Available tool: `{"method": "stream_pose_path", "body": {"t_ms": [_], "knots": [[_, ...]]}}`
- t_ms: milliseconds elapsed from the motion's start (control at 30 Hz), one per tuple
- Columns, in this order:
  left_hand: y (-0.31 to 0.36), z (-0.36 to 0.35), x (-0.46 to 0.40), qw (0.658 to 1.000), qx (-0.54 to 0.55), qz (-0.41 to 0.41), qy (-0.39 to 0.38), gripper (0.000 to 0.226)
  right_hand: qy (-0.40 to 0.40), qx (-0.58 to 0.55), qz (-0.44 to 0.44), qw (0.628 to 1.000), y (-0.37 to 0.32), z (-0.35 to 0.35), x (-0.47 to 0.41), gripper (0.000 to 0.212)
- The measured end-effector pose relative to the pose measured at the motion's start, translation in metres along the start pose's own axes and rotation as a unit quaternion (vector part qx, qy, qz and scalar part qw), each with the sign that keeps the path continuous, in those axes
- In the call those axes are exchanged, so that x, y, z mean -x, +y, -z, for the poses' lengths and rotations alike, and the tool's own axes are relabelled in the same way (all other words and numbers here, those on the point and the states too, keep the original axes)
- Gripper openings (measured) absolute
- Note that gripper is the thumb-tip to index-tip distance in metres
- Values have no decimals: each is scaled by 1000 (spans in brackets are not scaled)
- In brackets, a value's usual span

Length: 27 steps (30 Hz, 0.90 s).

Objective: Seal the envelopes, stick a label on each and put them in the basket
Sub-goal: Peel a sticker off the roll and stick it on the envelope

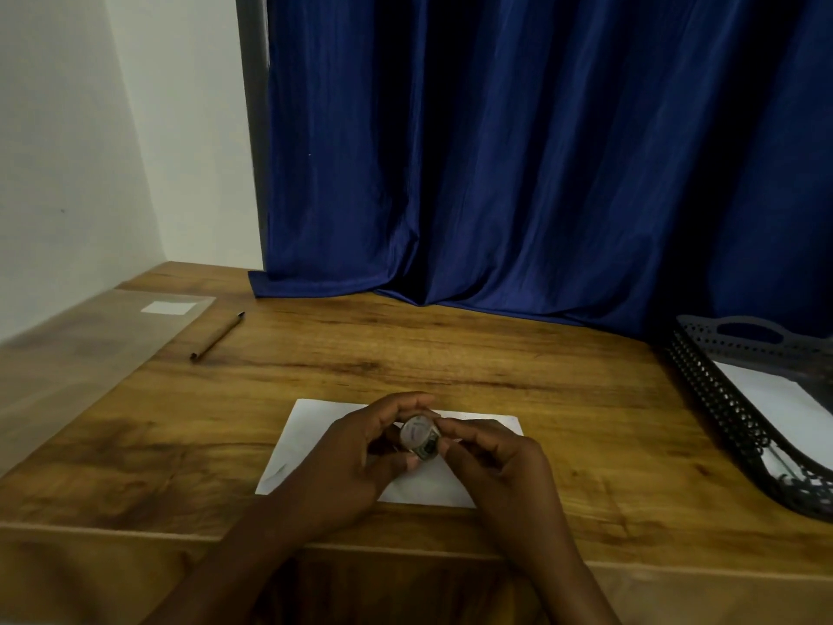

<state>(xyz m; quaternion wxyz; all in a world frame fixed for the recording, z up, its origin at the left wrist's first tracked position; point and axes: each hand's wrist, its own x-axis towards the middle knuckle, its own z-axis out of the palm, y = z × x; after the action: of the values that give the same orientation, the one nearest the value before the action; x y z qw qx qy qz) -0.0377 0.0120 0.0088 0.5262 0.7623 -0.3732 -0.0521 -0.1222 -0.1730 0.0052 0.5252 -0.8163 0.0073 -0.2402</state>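
A white envelope (pixel 311 439) lies flat on the wooden table (pixel 450 363) near the front edge. Above it, my left hand (pixel 360 453) and my right hand (pixel 500 462) both hold a small round object (pixel 420 435) with a pale cap, perhaps a glue stick or tape roll. My fingers hide most of it and the envelope's middle. A black perforated basket (pixel 721 399) stands at the right edge with a white envelope (pixel 775 399) inside. A transparent sheet (pixel 112 336) with one white label (pixel 169 307) lies at the far left.
A brown pen (pixel 217 336) lies between the label sheet and the table's middle. A dark blue curtain (pixel 541 151) hangs behind the table and drapes onto its back edge. A white wall is to the left.
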Motion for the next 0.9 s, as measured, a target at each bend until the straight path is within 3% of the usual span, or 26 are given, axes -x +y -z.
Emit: {"method": "stream_pose_path", "body": {"t_ms": [333,700,800,900], "knots": [[0,-1,2,999,-37,-1,-5,64,36,23,1,999,1,1,5,16],[3,-3,2,999,-39,13,11,50,32,-39,-20,999,-3,2,5,17],[3,-3,2,999,-41,13,7,50,26,-55,-38,997,-3,2,5,36],[3,-3,2,999,-39,13,6,49,20,-39,-18,999,-3,2,5,19]]}}
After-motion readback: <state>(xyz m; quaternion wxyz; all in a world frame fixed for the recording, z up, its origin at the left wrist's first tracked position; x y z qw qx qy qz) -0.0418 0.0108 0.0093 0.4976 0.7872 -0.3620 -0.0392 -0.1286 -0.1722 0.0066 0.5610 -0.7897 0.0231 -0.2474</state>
